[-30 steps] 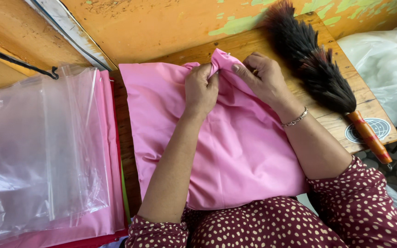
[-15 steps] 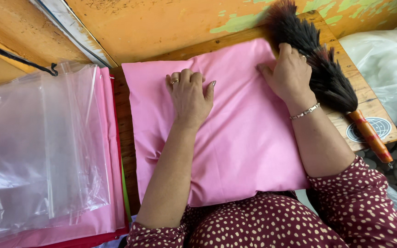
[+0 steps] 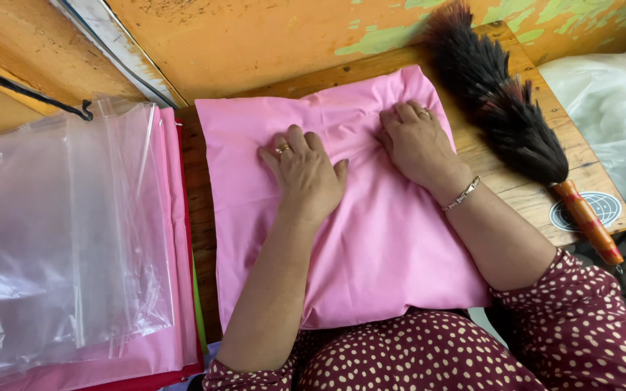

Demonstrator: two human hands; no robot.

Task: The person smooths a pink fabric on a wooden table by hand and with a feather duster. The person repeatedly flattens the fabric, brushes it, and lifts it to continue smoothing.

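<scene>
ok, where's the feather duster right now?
In the head view, the feather duster lies on the right side of the wooden table, just right of the pink cloth and closest to the right hand, untouched.

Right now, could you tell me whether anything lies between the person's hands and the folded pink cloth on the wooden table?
Nothing visible does. The left hand and the right hand both rest flat, directly on the folded pink cloth. The dark feather duster lies off to the right on the wooden table, beside the cloth.
</scene>
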